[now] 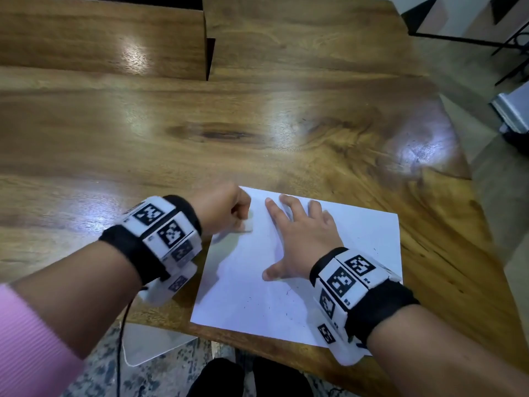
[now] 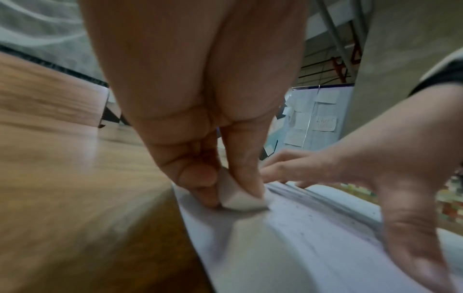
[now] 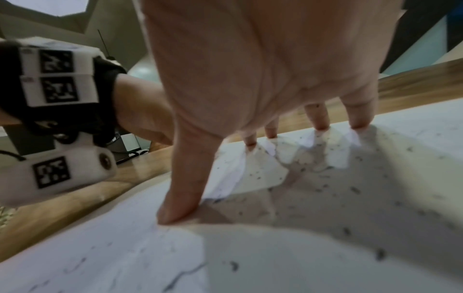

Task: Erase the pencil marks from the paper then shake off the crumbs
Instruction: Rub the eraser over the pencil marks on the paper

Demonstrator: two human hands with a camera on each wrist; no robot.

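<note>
A white sheet of paper [image 1: 300, 282] lies near the front right corner of the wooden table [image 1: 200, 133]. My left hand [image 1: 229, 210] pinches a white eraser [image 2: 238, 196] between thumb and fingers, its end pressed on the paper's left edge [image 2: 225, 228]. My right hand [image 1: 303, 239] lies spread flat on the paper, fingers straight, thumb [image 3: 183, 190] and fingertips [image 3: 358, 119] pressing down. Dark eraser crumbs [image 3: 350, 190] and faint pencil strokes [image 3: 185, 273] dot the paper [image 3: 300, 257]. The eraser is blurred in the head view.
A raised wooden block [image 1: 114, 38] stands at the table's back left. The table's right edge [image 1: 469, 179] drops to the floor. A white tray-like thing [image 1: 154, 345] sits below the front edge. A cable [image 1: 123, 339] hangs from my left wrist.
</note>
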